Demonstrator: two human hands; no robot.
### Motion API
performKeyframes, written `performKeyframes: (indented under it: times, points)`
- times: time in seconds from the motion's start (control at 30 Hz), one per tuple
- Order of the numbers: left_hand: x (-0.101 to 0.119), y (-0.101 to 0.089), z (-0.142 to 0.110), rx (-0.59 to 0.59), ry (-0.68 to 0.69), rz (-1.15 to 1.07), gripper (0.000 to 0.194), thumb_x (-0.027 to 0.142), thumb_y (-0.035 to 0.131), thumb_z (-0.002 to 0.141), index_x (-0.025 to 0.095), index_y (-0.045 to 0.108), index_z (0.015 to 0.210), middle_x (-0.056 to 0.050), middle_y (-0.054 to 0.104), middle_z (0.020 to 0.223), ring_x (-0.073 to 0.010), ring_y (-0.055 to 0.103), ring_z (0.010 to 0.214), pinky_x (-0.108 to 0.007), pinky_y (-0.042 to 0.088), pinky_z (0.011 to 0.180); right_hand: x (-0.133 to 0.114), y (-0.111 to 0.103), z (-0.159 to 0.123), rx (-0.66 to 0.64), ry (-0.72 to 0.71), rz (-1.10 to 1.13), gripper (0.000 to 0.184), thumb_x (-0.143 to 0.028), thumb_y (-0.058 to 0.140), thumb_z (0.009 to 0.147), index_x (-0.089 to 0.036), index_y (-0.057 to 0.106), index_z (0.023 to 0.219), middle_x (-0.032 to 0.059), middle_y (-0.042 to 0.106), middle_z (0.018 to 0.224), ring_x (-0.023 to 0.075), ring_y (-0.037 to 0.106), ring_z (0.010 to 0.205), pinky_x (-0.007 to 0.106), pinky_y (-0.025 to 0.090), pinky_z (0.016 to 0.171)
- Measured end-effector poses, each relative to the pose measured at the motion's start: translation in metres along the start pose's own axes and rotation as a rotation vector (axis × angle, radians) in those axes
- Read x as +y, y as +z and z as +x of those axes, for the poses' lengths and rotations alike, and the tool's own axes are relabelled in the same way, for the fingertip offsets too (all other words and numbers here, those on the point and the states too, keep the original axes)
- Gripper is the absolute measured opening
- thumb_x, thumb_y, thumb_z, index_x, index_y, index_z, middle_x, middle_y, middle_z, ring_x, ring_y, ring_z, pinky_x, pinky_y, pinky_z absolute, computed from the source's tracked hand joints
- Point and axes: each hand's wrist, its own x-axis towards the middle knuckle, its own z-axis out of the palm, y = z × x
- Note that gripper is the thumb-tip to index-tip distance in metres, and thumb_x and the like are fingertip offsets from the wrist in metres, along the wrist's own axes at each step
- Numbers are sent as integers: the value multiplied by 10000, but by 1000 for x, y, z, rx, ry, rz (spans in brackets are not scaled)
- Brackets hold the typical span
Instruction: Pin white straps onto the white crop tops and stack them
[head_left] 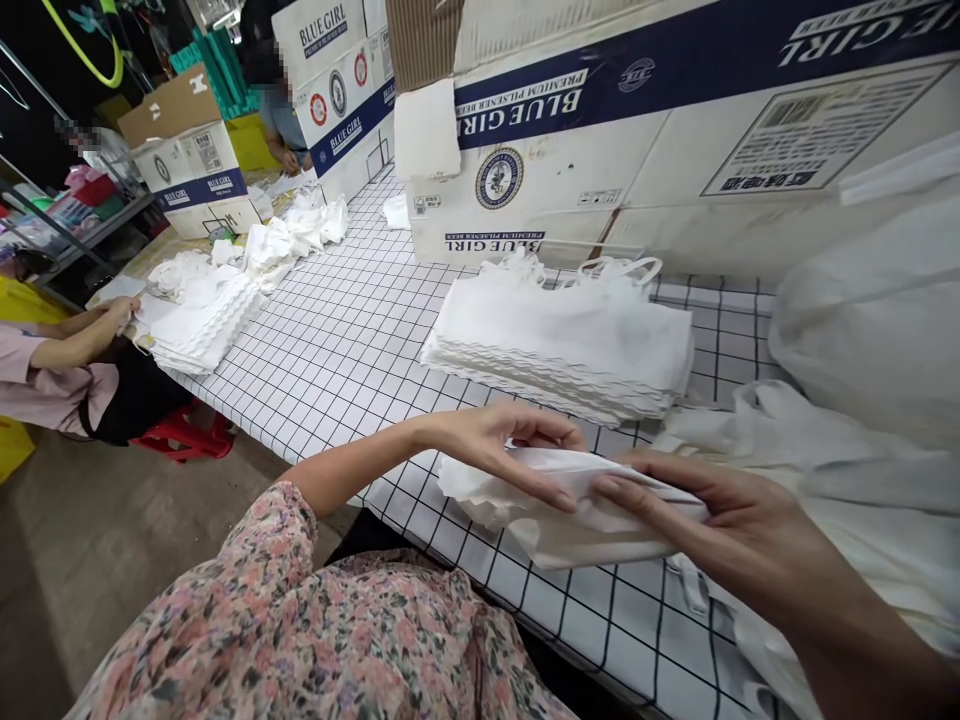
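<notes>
A white cloth bag (600, 525), wrinkled and partly folded, is held between my two hands just above the table's near edge. My left hand (517, 450) pinches its upper left part, thumb on the near side and fingers curled behind. From the right, my right hand (690, 500) grips the other end with the thumb pressed on top. Beyond them lies a neat stack of white bags (562, 340) with wavy cut edges and loop handles at the far side. Loose white bags (847, 500) are heaped to the right, beside and under my right forearm.
A large Blue Girl carton (645, 170) stands behind the stack, with smaller cartons (345, 110) farther left. The table has a white cloth with a black grid (352, 330). At left, a seated person's hands (120, 312) are at another bag stack (202, 320); another person sits farther back.
</notes>
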Motion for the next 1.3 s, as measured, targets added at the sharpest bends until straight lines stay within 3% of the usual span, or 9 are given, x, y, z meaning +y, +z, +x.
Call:
performKeyframes:
  times: [0.2, 0.33, 0.53, 0.7, 0.87, 1.0, 1.07, 1.17, 1.3]
  points:
    - [-9, -10, 6, -4, -3, 148, 383, 451, 1004, 632, 198, 744, 755, 21, 616, 789, -165, 544, 877, -308, 419, 853, 7, 1, -1, -3, -96, -14, 441, -694, 807, 683, -254, 818, 713, 67, 772, 782, 236, 738, 719, 273, 603, 657]
    - [-13, -10, 6, 1, 45, 73, 349, 408, 996, 640, 207, 726, 729, -10, 652, 902, -197, 595, 1004, -336, 459, 1002, 6, 1, -6, -23, -77, 2, 485, -744, 813, 684, -261, 824, 721, 61, 764, 790, 253, 741, 751, 289, 617, 697]
    - [-8, -7, 5, -29, 31, -36, 400, 323, 1004, 647, 197, 626, 689, 44, 562, 743, -131, 516, 776, -297, 430, 822, 6, 1, -6, -111, -97, 31, 470, -736, 862, 674, -272, 852, 748, 51, 770, 797, 260, 731, 755, 292, 599, 695]
    - [-13, -10, 4, -22, -30, -40, 429, 366, 1051, 588, 197, 797, 888, 42, 641, 796, -123, 541, 796, -285, 442, 836, -4, 7, -16, -59, -46, 72, 510, -781, 831, 683, -272, 841, 718, 52, 771, 794, 262, 717, 767, 304, 582, 700]
    - [-16, -9, 4, -73, 36, -21, 288, 402, 966, 751, 187, 795, 837, 10, 696, 855, -133, 614, 872, -283, 460, 861, -14, 9, -23, 11, 23, 106, 551, -797, 830, 666, -248, 826, 713, 58, 776, 813, 253, 705, 759, 303, 568, 683]
    - [-17, -6, 7, -8, -18, -101, 350, 380, 1006, 671, 183, 761, 825, 22, 665, 808, -121, 590, 791, -266, 448, 743, 1, -4, -14, -73, -9, 88, 484, -717, 890, 627, -245, 818, 702, 77, 781, 833, 287, 723, 775, 320, 580, 631]
    - [-19, -7, 7, 8, -67, -109, 399, 392, 1026, 610, 183, 750, 808, 26, 649, 783, -121, 583, 752, -262, 432, 681, 6, -13, -12, -2, -62, 110, 447, -709, 874, 654, -268, 814, 701, 80, 782, 867, 296, 727, 822, 334, 588, 655]
    - [-16, -13, 4, 37, -84, -34, 419, 455, 1014, 581, 183, 738, 741, 26, 626, 748, -116, 569, 725, -259, 411, 640, -3, -25, -17, 197, -19, 272, 446, -693, 898, 629, -271, 784, 720, 73, 753, 832, 263, 710, 818, 338, 580, 702]
    - [-4, -30, -3, 40, -15, 86, 387, 453, 986, 625, 197, 697, 648, 29, 576, 672, -101, 507, 680, -265, 420, 649, -32, -32, -18, 289, 7, 382, 425, -536, 916, 540, -217, 681, 695, -25, 556, 613, 102, 505, 565, 236, 398, 532]
